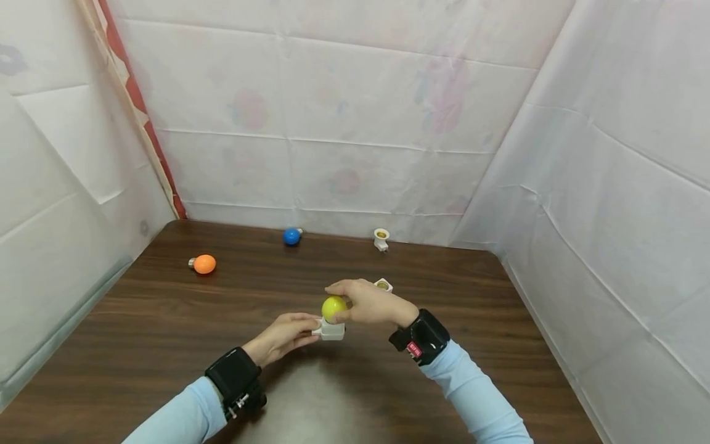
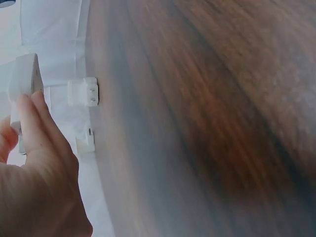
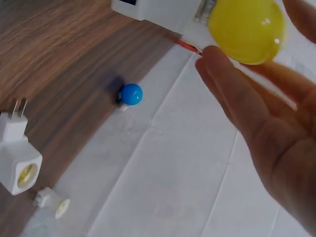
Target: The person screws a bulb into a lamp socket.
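Observation:
Slightly above the table, my left hand (image 1: 281,337) grips a white plug-in lamp socket (image 1: 333,332) between thumb and fingers. A yellow light bulb (image 1: 332,306) stands over the socket's top, and my right hand (image 1: 370,302) holds it by its round glass from the right. In the right wrist view, the metal base of the yellow bulb (image 3: 247,29) shows close to the white socket (image 3: 165,12). The left wrist view has the fingers along one face of the socket (image 2: 23,74), with the bulb out of sight.
Behind my right hand lies a second white socket (image 1: 383,285), its plug prongs (image 3: 19,106) showing in the right wrist view. A third socket (image 1: 381,239) stands at the back edge. A blue bulb (image 1: 291,236) and an orange bulb (image 1: 205,264) lie farther left. White sheets (image 1: 344,123) enclose the table.

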`<state>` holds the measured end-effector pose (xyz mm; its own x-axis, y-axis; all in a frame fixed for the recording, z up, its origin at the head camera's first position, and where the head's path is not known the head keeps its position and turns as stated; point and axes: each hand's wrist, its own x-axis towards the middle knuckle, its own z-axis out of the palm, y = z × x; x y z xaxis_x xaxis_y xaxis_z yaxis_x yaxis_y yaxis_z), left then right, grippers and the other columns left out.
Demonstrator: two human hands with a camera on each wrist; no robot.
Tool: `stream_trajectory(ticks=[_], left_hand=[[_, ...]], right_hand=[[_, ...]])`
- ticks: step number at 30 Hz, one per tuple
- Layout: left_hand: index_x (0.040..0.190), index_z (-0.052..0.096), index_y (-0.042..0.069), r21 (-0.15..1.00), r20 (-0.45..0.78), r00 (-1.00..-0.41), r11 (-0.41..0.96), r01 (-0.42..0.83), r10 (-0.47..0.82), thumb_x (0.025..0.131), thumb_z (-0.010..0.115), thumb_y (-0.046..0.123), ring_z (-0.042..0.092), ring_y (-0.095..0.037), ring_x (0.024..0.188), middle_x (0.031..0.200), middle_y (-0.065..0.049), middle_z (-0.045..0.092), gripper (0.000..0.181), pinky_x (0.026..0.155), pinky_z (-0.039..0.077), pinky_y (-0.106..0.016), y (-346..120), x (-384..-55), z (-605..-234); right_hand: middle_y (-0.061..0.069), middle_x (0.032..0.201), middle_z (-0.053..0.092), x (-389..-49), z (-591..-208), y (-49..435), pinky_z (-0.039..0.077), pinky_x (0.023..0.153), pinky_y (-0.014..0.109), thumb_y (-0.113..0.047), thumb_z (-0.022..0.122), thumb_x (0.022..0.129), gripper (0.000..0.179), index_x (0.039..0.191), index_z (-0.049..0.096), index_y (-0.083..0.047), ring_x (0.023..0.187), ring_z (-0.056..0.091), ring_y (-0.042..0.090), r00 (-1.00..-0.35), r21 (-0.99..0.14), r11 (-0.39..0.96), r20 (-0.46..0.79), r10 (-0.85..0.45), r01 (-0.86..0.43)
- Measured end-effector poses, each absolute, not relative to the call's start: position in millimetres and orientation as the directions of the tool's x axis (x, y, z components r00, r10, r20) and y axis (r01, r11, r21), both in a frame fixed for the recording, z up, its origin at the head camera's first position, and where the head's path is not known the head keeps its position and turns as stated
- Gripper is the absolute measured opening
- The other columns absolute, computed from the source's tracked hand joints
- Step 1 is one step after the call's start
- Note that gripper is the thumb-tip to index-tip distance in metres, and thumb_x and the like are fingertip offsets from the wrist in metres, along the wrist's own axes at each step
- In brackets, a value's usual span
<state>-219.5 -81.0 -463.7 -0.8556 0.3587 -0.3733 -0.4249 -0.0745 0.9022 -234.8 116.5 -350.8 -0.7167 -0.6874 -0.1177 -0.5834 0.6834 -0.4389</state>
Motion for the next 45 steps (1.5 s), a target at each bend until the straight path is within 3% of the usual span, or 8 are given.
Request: stream_trajectory(ticks=[4, 8, 15, 22, 34, 41, 45], left_hand=[[0.124, 0.047, -0.012, 0.903, -0.374, -0.857, -0.071, -0.424, 0.354, 0.090, 0.058, 0.011, 0.062, -0.014, 0.087, 0.115, -0.018, 0.054, 0.043, 0.083, 0.053, -0.025, -81, -223, -460], [0.123, 0.047, -0.013, 0.904, -0.372, -0.848, -0.058, -0.423, 0.378, 0.088, 0.060, 0.011, 0.062, -0.014, 0.085, 0.111, -0.016, 0.056, 0.044, 0.082, 0.053, -0.026, -82, -227, -455], [0.124, 0.047, -0.011, 0.901, -0.378, -0.831, -0.045, -0.432, 0.408, 0.088, 0.061, 0.012, 0.063, -0.014, 0.086, 0.109, -0.014, 0.058, 0.046, 0.082, 0.053, -0.026, -83, -229, -457], [0.124, 0.047, -0.011, 0.891, -0.394, -0.831, -0.059, -0.451, 0.393, 0.088, 0.060, 0.011, 0.062, -0.014, 0.085, 0.108, -0.015, 0.057, 0.044, 0.080, 0.053, -0.025, -82, -230, -460], [0.122, 0.051, -0.010, 0.894, -0.394, -0.875, -0.102, -0.436, 0.282, 0.088, 0.059, 0.008, 0.062, -0.015, 0.088, 0.119, -0.018, 0.055, 0.039, 0.083, 0.053, -0.026, -77, -223, -465], [0.120, 0.052, -0.010, 0.892, -0.394, -0.882, -0.123, -0.434, 0.259, 0.088, 0.059, 0.007, 0.062, -0.014, 0.087, 0.116, -0.017, 0.055, 0.037, 0.083, 0.052, -0.026, -73, -220, -466], [0.120, 0.052, -0.010, 0.894, -0.392, -0.882, -0.116, -0.432, 0.262, 0.089, 0.058, 0.008, 0.062, -0.014, 0.086, 0.113, -0.016, 0.056, 0.036, 0.082, 0.053, -0.026, -72, -221, -464]], right_hand=[[0.001, 0.112, 0.063, -235, -352, 117, 0.046, 0.077, 0.021, -0.031, 0.069, 0.081, 0.046, 0.120, 0.060, -0.008, 0.092, 0.057, 0.011, -0.740, -0.390, 0.694, -0.045, -0.671, -0.606], [0.003, 0.111, 0.064, -235, -350, 120, 0.048, 0.079, 0.023, -0.025, 0.069, 0.081, 0.042, 0.118, 0.061, -0.007, 0.093, 0.058, 0.011, -0.722, -0.411, 0.659, -0.002, -0.692, -0.630], [0.005, 0.114, 0.063, -237, -348, 125, 0.051, 0.084, 0.030, -0.015, 0.067, 0.082, 0.039, 0.119, 0.060, -0.006, 0.097, 0.059, 0.014, -0.669, -0.477, 0.596, -0.022, -0.743, -0.646], [0.004, 0.115, 0.063, -240, -348, 126, 0.049, 0.085, 0.024, -0.013, 0.066, 0.084, 0.039, 0.121, 0.059, -0.008, 0.098, 0.057, 0.011, -0.646, -0.469, 0.588, -0.047, -0.762, -0.659], [-0.001, 0.109, 0.065, -235, -357, 122, 0.046, 0.073, 0.017, -0.024, 0.070, 0.081, 0.040, 0.118, 0.062, -0.012, 0.090, 0.057, 0.006, -0.758, -0.448, 0.694, -0.054, -0.650, -0.564], [-0.001, 0.106, 0.066, -233, -359, 122, 0.046, 0.069, 0.016, -0.026, 0.071, 0.080, 0.040, 0.116, 0.063, -0.011, 0.084, 0.057, 0.005, -0.780, -0.481, 0.697, -0.042, -0.624, -0.532], [-0.001, 0.106, 0.064, -231, -357, 120, 0.046, 0.069, 0.017, -0.032, 0.071, 0.079, 0.043, 0.116, 0.063, -0.011, 0.085, 0.057, 0.008, -0.782, -0.413, 0.715, -0.012, -0.623, -0.563]])
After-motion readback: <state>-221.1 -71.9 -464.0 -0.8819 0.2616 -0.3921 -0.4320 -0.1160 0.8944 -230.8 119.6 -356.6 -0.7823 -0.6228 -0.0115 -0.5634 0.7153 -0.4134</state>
